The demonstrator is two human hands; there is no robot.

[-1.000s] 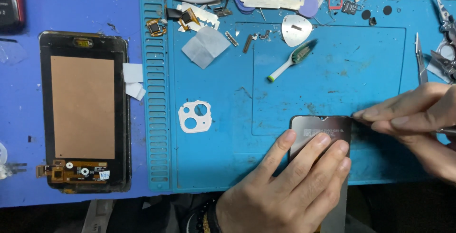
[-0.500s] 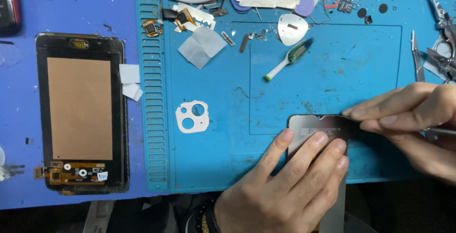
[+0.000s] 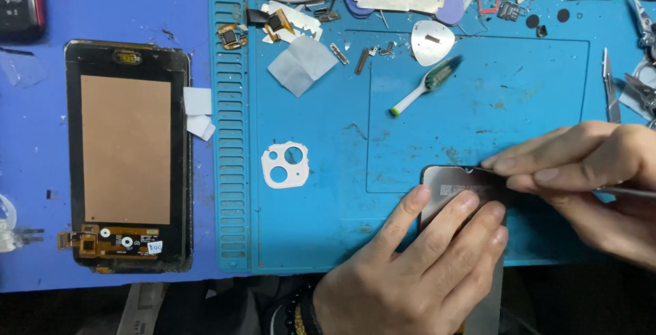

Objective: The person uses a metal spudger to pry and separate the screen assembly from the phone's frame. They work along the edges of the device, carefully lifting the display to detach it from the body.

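**Hands hold steady on the dark phone panel**

Left of the blue mat [image 3: 410, 239] lies a screen assembly [image 3: 127, 154]. On the mat, the left hand [image 3: 424, 266] presses 4 spread fingers flat on the phone panel [image 3: 454, 188]. The right hand [image 3: 588, 171] pinches a thin metal tool [image 3: 625, 191] at its top edge. Little has shifted in 1 second, so the work there continues.

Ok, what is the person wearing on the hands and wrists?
Both hands are bare, no gloves. The left hand has a bracelet of dark and gold-coloured beads at the wrist. The right hand shows no ring, and its wrist is out of view. No sleeves show.
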